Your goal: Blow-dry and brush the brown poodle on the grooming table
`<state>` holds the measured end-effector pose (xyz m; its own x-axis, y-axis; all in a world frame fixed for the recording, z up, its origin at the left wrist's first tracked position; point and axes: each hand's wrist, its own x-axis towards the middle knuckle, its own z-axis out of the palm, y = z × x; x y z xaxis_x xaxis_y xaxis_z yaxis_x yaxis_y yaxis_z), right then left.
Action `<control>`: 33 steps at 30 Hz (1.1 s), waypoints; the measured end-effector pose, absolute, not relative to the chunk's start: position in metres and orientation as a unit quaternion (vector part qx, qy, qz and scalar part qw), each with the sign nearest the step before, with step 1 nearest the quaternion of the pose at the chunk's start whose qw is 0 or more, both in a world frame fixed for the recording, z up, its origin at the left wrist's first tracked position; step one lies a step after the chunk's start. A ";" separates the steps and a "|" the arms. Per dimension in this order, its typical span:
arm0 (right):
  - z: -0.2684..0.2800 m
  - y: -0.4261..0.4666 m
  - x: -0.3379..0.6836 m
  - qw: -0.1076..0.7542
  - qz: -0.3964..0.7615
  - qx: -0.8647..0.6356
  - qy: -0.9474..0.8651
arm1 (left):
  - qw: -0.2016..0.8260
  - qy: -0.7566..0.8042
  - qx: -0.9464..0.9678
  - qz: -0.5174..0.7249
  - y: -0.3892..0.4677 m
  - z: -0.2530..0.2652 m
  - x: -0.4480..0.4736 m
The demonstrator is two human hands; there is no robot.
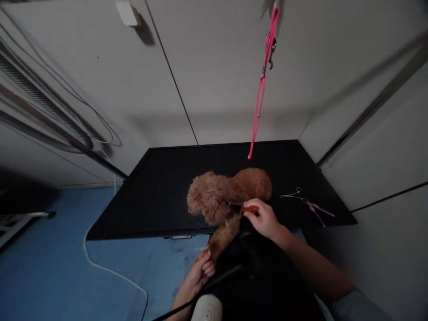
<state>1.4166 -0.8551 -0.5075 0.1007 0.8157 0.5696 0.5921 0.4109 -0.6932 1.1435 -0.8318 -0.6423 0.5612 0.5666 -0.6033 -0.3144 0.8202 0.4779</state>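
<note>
A small brown curly-coated dog (227, 194) stands on a black grooming table (157, 187), facing away toward the wall. My left hand (199, 272) is closed around one of the dog's legs, which is stretched back off the table's front edge toward me. My right hand (264, 218) grips an orange-handled comb (245, 207) pressed into the fur at the dog's side.
A pink leash (262, 84) hangs from above over the table. Scissors (294, 195) and a pink-handled tool (316, 209) lie at the table's right. A white cable (110, 269) runs over the blue floor. A white dryer nozzle (207, 308) sits at the bottom. White walls enclose the table.
</note>
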 end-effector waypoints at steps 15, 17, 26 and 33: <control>-0.518 -0.854 1.402 0.516 0.185 -0.551 -0.629 | 0.898 0.360 0.145 0.208 -0.831 -0.645 1.135; -0.519 -0.853 1.401 0.571 0.125 -0.560 -0.587 | 0.898 0.366 0.129 0.208 -0.833 -0.644 1.136; -0.514 -0.859 1.396 0.574 0.110 -0.548 -0.598 | 0.880 0.394 0.160 0.210 -0.845 -0.638 1.148; -0.488 -0.852 1.392 0.449 0.086 -0.592 -0.663 | 0.772 0.435 0.328 0.326 -0.864 -0.644 1.168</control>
<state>1.3918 -0.8516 -0.4879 0.1052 0.8629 0.4944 0.7085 0.2838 -0.6461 1.1685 -0.8642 -0.6435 0.4084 0.7895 -0.4582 -0.2176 0.5717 0.7911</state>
